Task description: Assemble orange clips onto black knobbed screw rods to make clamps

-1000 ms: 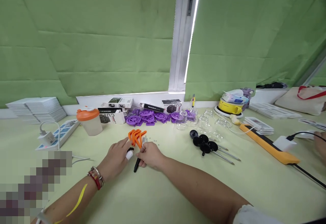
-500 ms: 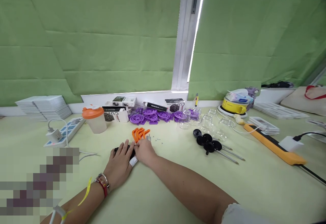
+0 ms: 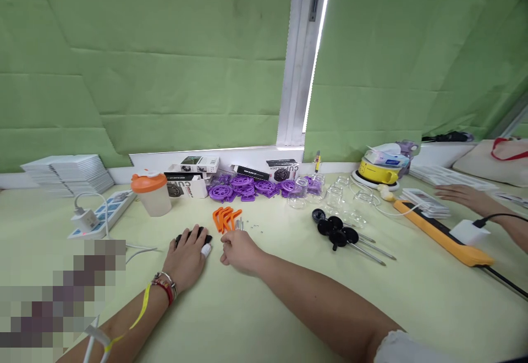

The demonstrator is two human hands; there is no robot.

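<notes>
Your left hand [image 3: 187, 261] lies flat, fingers spread over black pieces [image 3: 208, 238] on the table [image 3: 264, 313]. Right hand [image 3: 243, 251]: fingers curled beside metal rods [image 3: 240, 224], near orange hooks [image 3: 225, 219]; can't tell if gripping.

Left hand [image 3: 185, 264]: white thumb wrap [image 3: 206, 250], silvery bangle [image 3: 164, 276], red bracelet [image 3: 169, 293], yellow ribbon [image 3: 142, 309] along the forearm; right sleeve [image 3: 402, 347] white, scalloped.

Looks like assy workshop: orange pts [image 3: 225, 220], purple pts [image 3: 243, 182], boxes [image 3: 198, 188], pwr strip [image 3: 438, 234] on tbl [image 3: 264, 324].
</notes>
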